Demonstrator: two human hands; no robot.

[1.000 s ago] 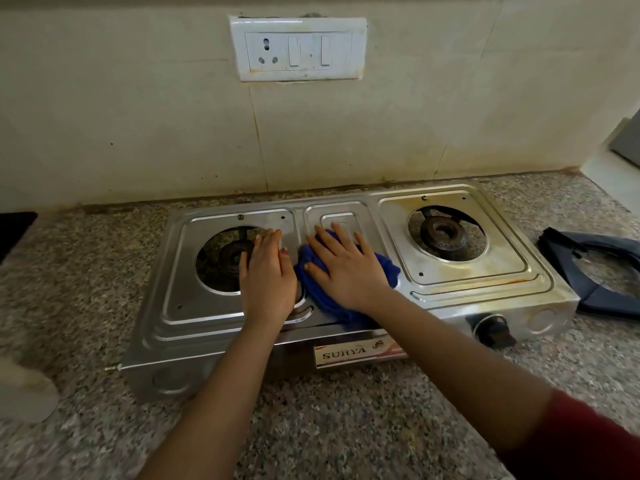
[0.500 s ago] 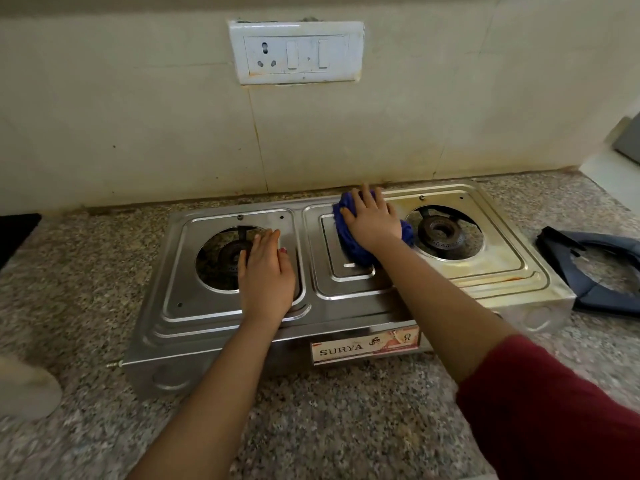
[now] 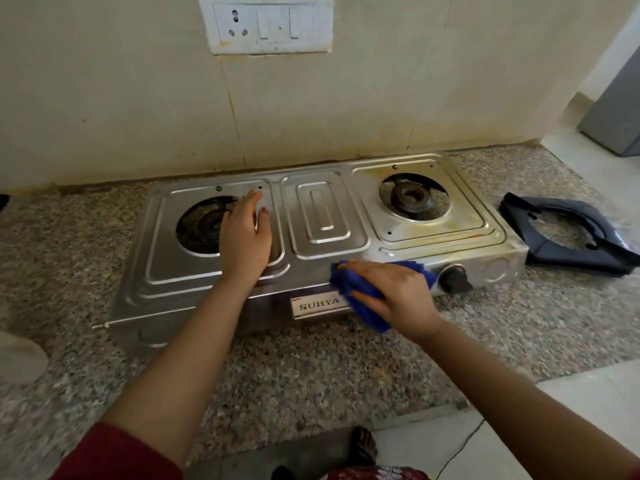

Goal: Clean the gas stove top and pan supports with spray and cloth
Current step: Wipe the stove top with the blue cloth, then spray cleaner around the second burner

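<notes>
A steel two-burner gas stove [image 3: 322, 220] sits on a speckled granite counter, both burners bare. My left hand [image 3: 246, 237] lies flat, fingers together, on the stove top beside the left burner [image 3: 204, 223]. My right hand [image 3: 394, 296] presses a blue cloth [image 3: 360, 299] against the stove's front edge, just right of the SURYA label and left of the dark knob [image 3: 453, 278]. Dark pan supports [image 3: 568, 233] lie stacked on the counter to the right of the stove. No spray bottle is clearly visible.
A tiled wall with a switch and socket plate [image 3: 270, 24] rises behind the stove. The right burner [image 3: 412, 199] has rusty stains around it. A pale blurred object [image 3: 17, 358] sits at the left edge. The counter's front edge [image 3: 415, 410] drops to a floor.
My right hand has pulled the blue cloth from the back centre of the stove top down to its front edge. My left hand has stayed on the left side.
</notes>
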